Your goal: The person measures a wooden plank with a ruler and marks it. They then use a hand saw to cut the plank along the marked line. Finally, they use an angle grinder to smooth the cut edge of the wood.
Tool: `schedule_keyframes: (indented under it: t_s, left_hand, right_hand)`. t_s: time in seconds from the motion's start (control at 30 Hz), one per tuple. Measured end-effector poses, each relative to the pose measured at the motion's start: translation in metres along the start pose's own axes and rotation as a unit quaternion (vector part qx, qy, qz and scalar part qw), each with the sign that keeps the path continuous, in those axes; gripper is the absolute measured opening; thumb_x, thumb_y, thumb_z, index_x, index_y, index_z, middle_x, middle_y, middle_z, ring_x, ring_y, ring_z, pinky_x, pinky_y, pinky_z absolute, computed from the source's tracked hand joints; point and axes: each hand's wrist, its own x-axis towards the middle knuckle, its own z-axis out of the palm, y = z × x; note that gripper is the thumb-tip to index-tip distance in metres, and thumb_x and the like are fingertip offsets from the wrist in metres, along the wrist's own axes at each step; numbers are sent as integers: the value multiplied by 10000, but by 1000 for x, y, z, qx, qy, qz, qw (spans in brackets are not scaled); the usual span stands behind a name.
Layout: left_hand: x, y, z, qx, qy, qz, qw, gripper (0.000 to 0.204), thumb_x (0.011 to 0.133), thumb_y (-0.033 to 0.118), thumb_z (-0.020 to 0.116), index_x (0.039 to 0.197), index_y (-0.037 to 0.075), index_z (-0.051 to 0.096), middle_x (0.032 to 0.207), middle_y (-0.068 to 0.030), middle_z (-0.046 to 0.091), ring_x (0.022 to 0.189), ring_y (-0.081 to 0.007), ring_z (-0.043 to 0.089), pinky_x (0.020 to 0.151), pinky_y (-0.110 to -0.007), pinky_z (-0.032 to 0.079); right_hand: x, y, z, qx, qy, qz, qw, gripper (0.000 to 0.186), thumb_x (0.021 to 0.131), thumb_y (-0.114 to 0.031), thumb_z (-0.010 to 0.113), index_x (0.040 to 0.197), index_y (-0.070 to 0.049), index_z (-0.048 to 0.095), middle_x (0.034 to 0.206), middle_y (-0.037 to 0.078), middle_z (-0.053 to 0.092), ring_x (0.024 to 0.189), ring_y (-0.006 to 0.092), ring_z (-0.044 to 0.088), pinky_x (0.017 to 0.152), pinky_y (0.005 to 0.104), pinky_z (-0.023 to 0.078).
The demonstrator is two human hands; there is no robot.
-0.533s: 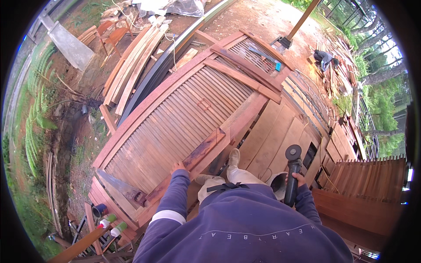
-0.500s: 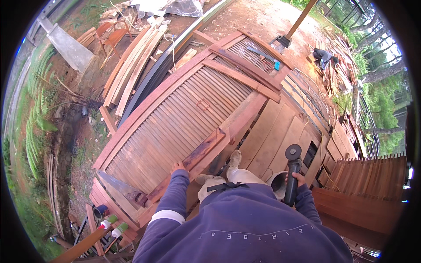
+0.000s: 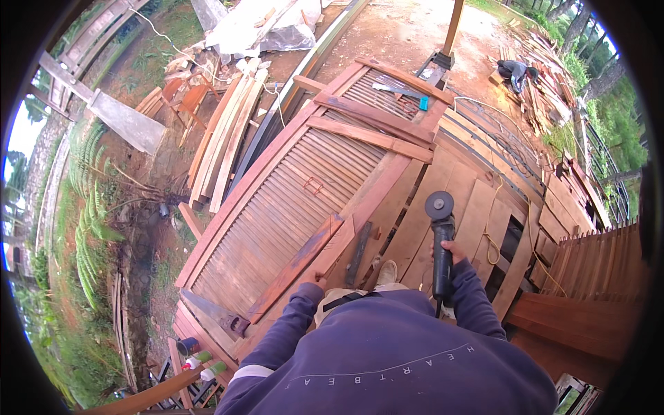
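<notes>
**A:** Over the slatted wooden door panel (image 3: 290, 207), status?

**B:** Right hand (image 3: 453, 250) wrapped round the body of an angle grinder (image 3: 441, 238), disc up and forward, held in the air above the plank decking (image 3: 477, 207). Left hand (image 3: 317, 279) down on the near edge of a loose reddish board (image 3: 297, 266) lying diagonally across the panel. Fingers mostly hidden by the sleeve, so I can't tell if it grips or just presses. Hands well apart.

**A:** Handling on the grinder?

**B:** My read: dense and nose-heavy, rigid housing, disc brittle at the rim. Hold belongs on the barrel behind the head, as now; a second hand would steady it. Cord trails back under the forearm.

**A:** The board?

**B:** Stiff, probably light enough for one hand, rough-sawn, so little slip. Take it at the edge near the middle; held at one end it would likely swing.

**A:** Packaging, labels?

**B:** No readable signs. Lower left, beside the panel's corner: a dark can (image 3: 187, 344) and two small bottles with red and green caps (image 3: 202, 365). Top centre: crumpled white sheeting (image 3: 263, 28) on the ground. Far end of the panel: a flat tool with a teal end (image 3: 404, 91). Stacked timber (image 3: 221, 149) to the left.
</notes>
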Motion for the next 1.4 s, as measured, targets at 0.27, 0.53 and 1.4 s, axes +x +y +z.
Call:
schedule_keyframes:
  t_s: [0.27,0.53,1.4]
  left_hand:
    - [-37,212,45,-316,-419,45,850,539,903,453,656,1216,28,547,1067,-84,669,935,-180,653,817,-325,519]
    - [-94,200,27,-331,-429,71,837,401,839,268,737,1083,7,556,925,-94,668,823,-195,675,744,-327,556]
    - [-35,-81,1,282,-263,60,921,532,853,464,635,1142,17,653,1160,-232,647,1135,-360,600,959,-424,463]
  right_hand:
    - [25,-10,91,66,-75,-94,991,412,822,-325,656,1068,3,610,873,132,675,724,220,652,669,341,546]
    - [6,51,131,127,-107,-83,983,452,831,-275,671,1173,-13,534,929,125,655,805,232,656,736,372,553]
    - [-266,182,-43,-225,637,-72,734,551,596,-197,818,1051,48,628,921,166,682,777,301,666,741,398,533]
